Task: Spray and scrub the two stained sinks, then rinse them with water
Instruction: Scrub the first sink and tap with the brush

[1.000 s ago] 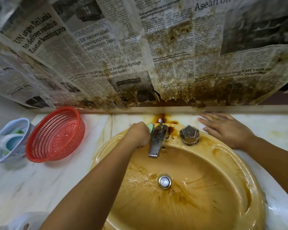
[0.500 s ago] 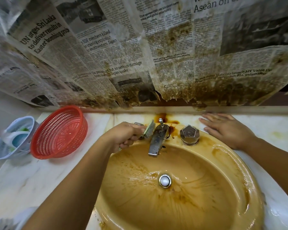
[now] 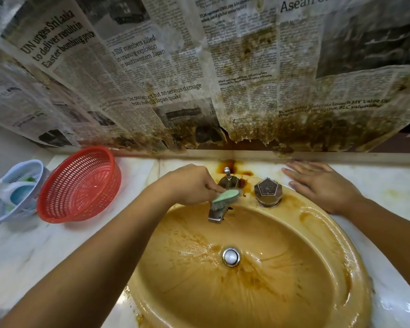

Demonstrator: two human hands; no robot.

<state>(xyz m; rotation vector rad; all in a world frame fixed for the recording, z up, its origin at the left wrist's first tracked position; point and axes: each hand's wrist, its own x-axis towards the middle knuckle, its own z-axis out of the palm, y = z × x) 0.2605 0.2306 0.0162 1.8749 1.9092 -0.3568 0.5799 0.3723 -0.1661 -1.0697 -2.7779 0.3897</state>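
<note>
Left hand (image 3: 189, 183) fingers curled round green brush (image 3: 225, 197), bristles on tap (image 3: 219, 209) at sink's (image 3: 336, 252) twelve o'clock, right hand (image 3: 322, 185) flat on counter (image 3: 388, 185) at two o'clock, red basket (image 3: 81, 185) at ten.

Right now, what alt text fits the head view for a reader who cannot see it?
A person's left hand grips a green scrub brush against the faucet of a brown-stained yellow sink, while the right hand rests flat on the counter beside the rim. A red basket and a pale blue basket stand at left below stained newspaper on the wall.
</note>
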